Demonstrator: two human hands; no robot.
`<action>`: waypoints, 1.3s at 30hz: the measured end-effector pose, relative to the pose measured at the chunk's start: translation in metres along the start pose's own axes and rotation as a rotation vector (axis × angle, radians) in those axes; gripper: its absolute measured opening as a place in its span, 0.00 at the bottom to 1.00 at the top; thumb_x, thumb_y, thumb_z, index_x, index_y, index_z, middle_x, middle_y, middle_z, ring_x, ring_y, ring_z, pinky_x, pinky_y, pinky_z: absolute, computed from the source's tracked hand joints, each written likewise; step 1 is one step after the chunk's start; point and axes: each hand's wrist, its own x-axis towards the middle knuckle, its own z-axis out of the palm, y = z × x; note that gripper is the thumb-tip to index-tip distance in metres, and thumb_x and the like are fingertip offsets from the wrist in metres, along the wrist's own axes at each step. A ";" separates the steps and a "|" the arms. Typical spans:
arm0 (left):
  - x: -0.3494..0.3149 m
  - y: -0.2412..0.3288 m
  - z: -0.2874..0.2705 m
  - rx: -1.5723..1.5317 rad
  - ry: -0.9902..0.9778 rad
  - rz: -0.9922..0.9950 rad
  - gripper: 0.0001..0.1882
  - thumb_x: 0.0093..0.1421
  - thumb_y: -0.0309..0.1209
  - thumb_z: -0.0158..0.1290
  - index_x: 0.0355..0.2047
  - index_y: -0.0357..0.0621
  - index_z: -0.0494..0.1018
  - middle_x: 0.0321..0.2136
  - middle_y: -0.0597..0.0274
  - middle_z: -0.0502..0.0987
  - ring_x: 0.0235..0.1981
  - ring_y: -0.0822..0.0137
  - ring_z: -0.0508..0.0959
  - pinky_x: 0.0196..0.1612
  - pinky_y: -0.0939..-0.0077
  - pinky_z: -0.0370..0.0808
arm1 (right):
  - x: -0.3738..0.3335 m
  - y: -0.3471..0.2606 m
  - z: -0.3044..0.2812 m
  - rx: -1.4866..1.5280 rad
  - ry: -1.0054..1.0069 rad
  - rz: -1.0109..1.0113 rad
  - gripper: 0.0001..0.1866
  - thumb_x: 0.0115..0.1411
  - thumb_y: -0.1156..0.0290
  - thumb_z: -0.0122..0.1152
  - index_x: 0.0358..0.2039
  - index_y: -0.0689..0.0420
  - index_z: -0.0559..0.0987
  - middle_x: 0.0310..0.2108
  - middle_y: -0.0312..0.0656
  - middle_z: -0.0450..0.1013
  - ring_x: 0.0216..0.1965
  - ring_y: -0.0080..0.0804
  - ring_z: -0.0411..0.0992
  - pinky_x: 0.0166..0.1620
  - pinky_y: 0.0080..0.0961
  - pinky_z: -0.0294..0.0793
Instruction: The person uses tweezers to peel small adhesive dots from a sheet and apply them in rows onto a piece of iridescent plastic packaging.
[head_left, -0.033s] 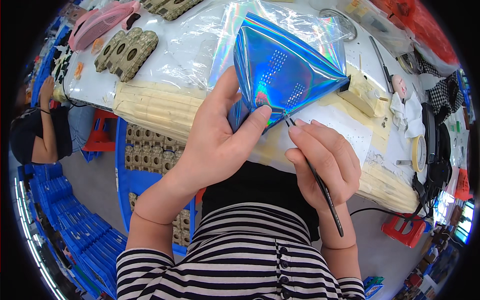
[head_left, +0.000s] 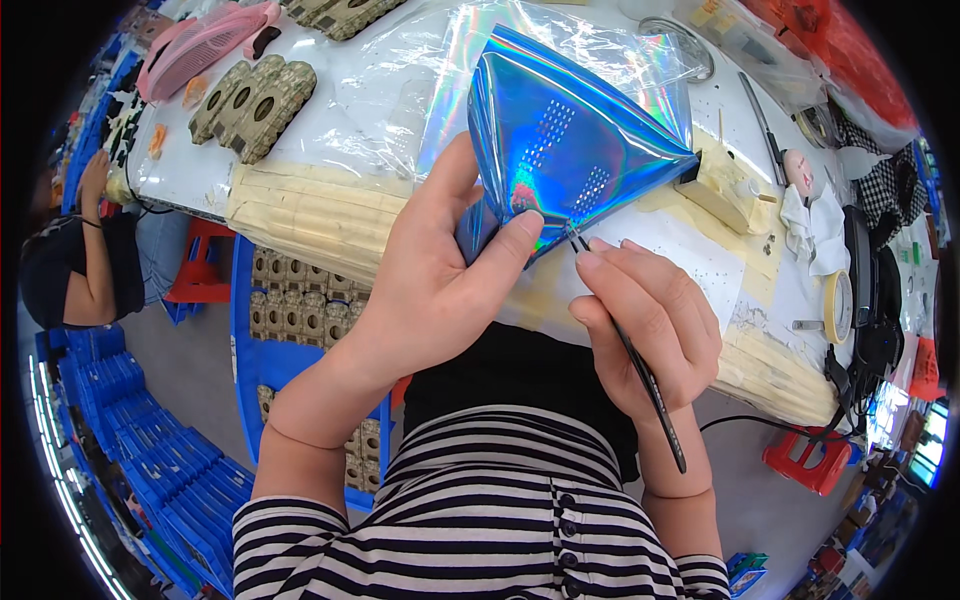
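Left hand [head_left: 430,270]: thumb and fingers are pinching the lower edge of a shiny blue iridescent folded sheet [head_left: 625,125], thumb lying in front. Right hand [head_left: 655,330]: fingers are gripping slim black metal tweezers [head_left: 640,365], whose tip is pointing to 11 o'clock, meeting the sheet's lower edge; contact with a stone, cannot tell. Rows of tiny glittering stones [head_left: 553,128] are running across the sheet, which is sitting above the white counter [head_left: 360,140], between and beyond both hands. From the sheet, camouflage-patterned moulded casings [head_left: 275,105] are lying at 9 o'clock; a cream tape roll [head_left: 838,308] is standing at 4 o'clock.
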 end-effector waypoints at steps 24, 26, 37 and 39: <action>0.000 0.000 -0.002 -0.019 -0.017 -0.061 0.24 0.62 0.23 0.54 0.57 0.34 0.63 0.47 0.60 0.75 0.47 0.74 0.74 0.52 0.77 0.71 | -0.007 0.000 -0.004 -0.005 0.018 0.051 0.13 0.49 0.70 0.72 0.36 0.58 0.82 0.32 0.43 0.79 0.31 0.38 0.78 0.38 0.30 0.82; 0.000 0.000 -0.001 -0.025 -0.013 -0.042 0.24 0.62 0.23 0.54 0.58 0.34 0.63 0.48 0.60 0.75 0.47 0.74 0.74 0.52 0.78 0.71 | -0.005 0.000 -0.002 -0.015 0.019 0.042 0.13 0.49 0.70 0.72 0.35 0.58 0.82 0.32 0.43 0.79 0.31 0.38 0.78 0.38 0.30 0.82; 0.000 0.003 -0.001 -0.006 -0.031 -0.024 0.22 0.64 0.22 0.49 0.57 0.34 0.61 0.48 0.59 0.72 0.49 0.71 0.71 0.53 0.75 0.69 | -0.005 0.000 -0.004 -0.006 0.023 0.067 0.13 0.49 0.71 0.72 0.35 0.59 0.82 0.31 0.43 0.78 0.30 0.38 0.78 0.37 0.30 0.82; 0.000 0.003 -0.001 0.021 -0.034 -0.024 0.22 0.64 0.22 0.49 0.58 0.34 0.61 0.48 0.59 0.72 0.49 0.71 0.71 0.53 0.75 0.69 | -0.006 0.000 -0.004 -0.003 0.019 0.065 0.13 0.49 0.71 0.72 0.36 0.59 0.82 0.31 0.43 0.78 0.30 0.38 0.78 0.37 0.30 0.82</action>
